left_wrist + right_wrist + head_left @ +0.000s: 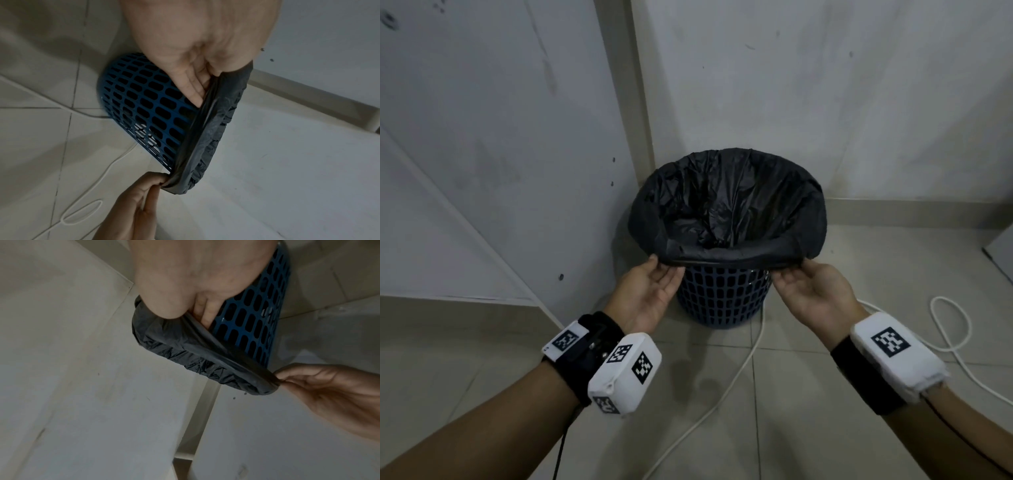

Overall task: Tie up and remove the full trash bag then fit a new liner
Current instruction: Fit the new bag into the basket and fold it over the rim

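Observation:
A blue lattice bin (722, 298) stands on the floor in a wall corner. A black liner (726, 205) sits inside it, its top folded out over the rim; the inside looks crumpled and dark. My left hand (664, 269) pinches the folded edge at the near left of the rim. My right hand (789, 270) pinches it at the near right. In the left wrist view the left fingers (193, 92) lie under the liner (211, 129) hem beside the bin (144, 100). In the right wrist view the right fingers (205, 316) tuck under the liner (185, 344).
A white cable (945, 335) loops over the tiled floor right of the bin and runs past its base toward me. White walls close in behind, and a white panel (482, 171) stands at the left. A pale object's corner (1001, 255) shows at the right edge.

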